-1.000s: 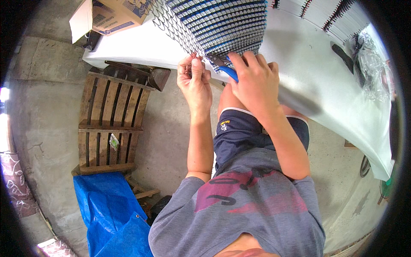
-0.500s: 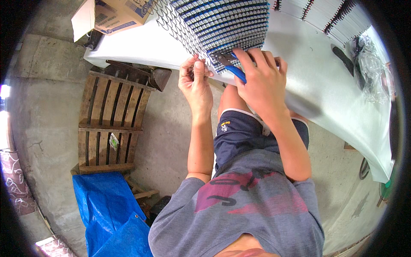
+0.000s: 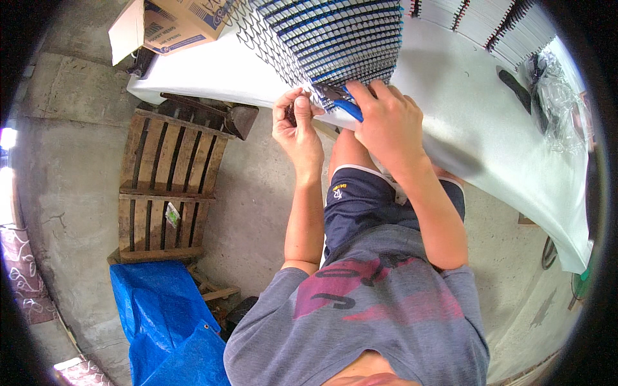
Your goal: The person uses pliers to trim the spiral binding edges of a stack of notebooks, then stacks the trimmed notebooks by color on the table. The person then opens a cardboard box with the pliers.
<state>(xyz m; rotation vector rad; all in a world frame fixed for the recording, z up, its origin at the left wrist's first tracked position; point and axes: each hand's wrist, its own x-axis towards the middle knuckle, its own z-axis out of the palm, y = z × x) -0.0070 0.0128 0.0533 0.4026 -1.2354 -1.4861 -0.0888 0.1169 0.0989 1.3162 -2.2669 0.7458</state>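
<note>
Change: against half a second ago, we record the pliers (image 3: 349, 108) shifted leftward, closer to the left hand (image 3: 298, 132); both sit at the near end of the stack (image 3: 341, 46), which we read as work centred on that corner

Right hand (image 3: 389, 119): at the stack's near end, right of the pliers; fingers curled round the blue handles, back of the hand uppermost, forearm angled up and leftward; whether the jaws touch the stack, we cannot tell

Left hand: just left of the stack's near corner; fingers bent, thumb upright, a dark clump (image 3: 291, 116) held in the curl, its kind unclear to us; forearm nearly upright

Stack: bound items with blue and black rows, on the white-covered counter (image 3: 444, 90); black loops (image 3: 262, 56) along its left side

Also listed: box (image 3: 183, 26), left of the stack; pads (image 3: 473, 19), right of the stack; clear plastic (image 3: 561, 106), farther right of the stack
</note>
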